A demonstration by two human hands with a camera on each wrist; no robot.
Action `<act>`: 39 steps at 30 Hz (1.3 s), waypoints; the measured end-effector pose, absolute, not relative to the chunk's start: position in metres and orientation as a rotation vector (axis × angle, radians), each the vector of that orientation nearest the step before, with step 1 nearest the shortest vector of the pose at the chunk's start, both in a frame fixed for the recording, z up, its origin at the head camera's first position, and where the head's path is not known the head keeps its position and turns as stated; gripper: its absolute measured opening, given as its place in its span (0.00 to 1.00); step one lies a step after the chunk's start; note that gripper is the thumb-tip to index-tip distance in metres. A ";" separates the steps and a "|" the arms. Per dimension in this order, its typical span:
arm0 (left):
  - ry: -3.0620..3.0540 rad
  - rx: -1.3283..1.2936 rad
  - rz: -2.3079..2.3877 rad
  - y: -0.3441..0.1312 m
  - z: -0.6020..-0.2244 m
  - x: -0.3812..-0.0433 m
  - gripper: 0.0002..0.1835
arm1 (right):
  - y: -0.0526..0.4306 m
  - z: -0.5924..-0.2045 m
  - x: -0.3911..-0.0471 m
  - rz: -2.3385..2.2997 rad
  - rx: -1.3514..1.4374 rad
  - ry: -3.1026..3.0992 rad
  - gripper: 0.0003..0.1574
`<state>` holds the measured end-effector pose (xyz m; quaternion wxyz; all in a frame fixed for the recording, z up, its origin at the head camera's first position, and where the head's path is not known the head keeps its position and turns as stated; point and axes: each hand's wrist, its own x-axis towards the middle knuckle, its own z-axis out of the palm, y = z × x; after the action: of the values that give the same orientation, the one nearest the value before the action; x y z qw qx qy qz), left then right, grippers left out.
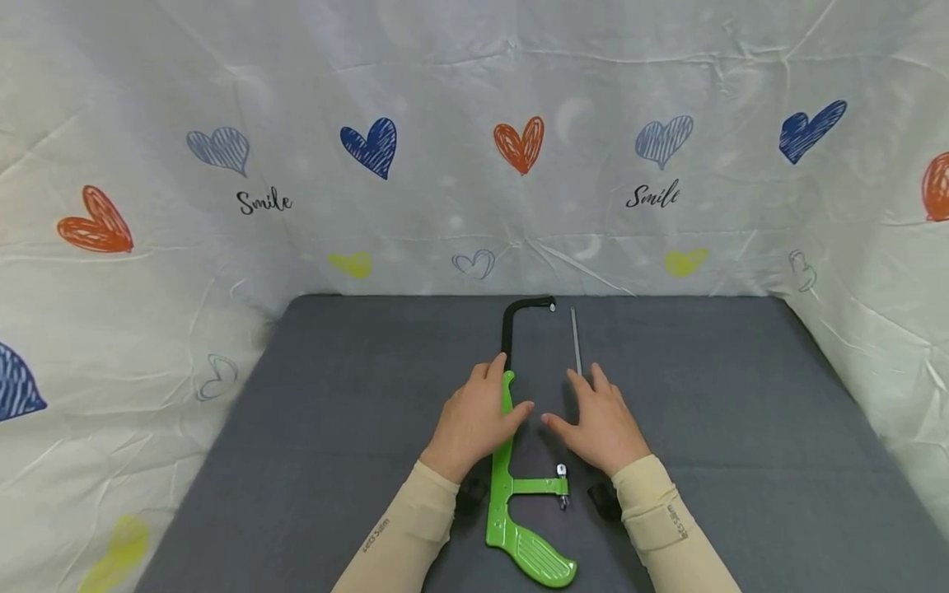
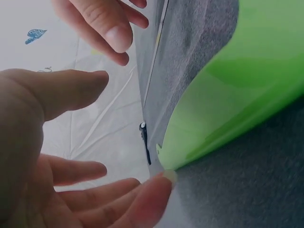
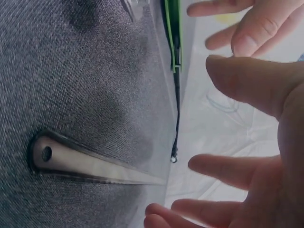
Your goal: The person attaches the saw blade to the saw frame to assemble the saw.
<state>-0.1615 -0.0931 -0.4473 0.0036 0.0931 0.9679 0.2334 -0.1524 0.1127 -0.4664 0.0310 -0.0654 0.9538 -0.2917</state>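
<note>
A hacksaw frame (image 1: 501,494) lies on the grey table, its green grip end toward me and its black bent arm (image 1: 508,329) toward the far edge. Over the green part my left hand (image 1: 474,420) is spread, fingers loose, holding nothing; in the left wrist view a fingertip (image 2: 168,176) is right at the edge of the green metal (image 2: 228,104). To the right of the frame lies a narrow silver saw blade (image 1: 575,338), with a hole in its near end (image 3: 71,159). My right hand (image 1: 604,424) hovers around that near end, fingers apart and nothing held.
A metal clamp screw (image 1: 562,486) sits on the frame's green crossbar (image 1: 534,487). Behind the table hangs a pale cloth (image 1: 445,206) printed with hearts, which also runs down both sides. The dark table cover (image 1: 334,395) stretches out on either side of the tools.
</note>
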 end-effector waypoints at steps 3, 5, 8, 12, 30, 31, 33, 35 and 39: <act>2.994 0.229 0.766 -0.091 -0.449 -0.160 0.47 | 0.112 -0.466 -0.152 -0.895 -0.175 2.957 0.50; 2.981 0.192 0.774 -0.090 -0.449 -0.160 0.47 | 0.112 -0.467 -0.152 -0.893 -0.157 2.972 0.49; 2.972 0.152 0.775 -0.087 -0.450 -0.160 0.48 | 0.112 -0.466 -0.153 -0.895 -0.122 2.985 0.49; 2.944 0.131 0.786 -0.084 -0.451 -0.160 0.49 | 0.113 -0.465 -0.154 -0.900 -0.050 2.971 0.50; 2.911 0.065 0.716 -0.086 -0.459 -0.160 0.52 | 0.123 -0.470 -0.156 -0.771 0.097 3.021 0.29; 2.916 0.065 0.714 -0.086 -0.460 -0.160 0.52 | 0.123 -0.470 -0.156 -0.764 0.103 3.017 0.30; 2.924 0.070 0.714 -0.086 -0.460 -0.161 0.52 | 0.123 -0.471 -0.157 -0.760 0.114 3.007 0.30; 2.931 0.073 0.711 -0.086 -0.459 -0.161 0.51 | 0.123 -0.471 -0.157 -0.762 0.123 2.995 0.31; 2.935 0.083 0.716 -0.085 -0.459 -0.162 0.50 | 0.123 -0.472 -0.155 -0.775 0.141 2.987 0.32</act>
<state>-0.1619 -0.0849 -0.4591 0.0599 0.0275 0.9694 0.2366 -0.1552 0.1234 -0.4716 0.0264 0.0457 0.9666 -0.2509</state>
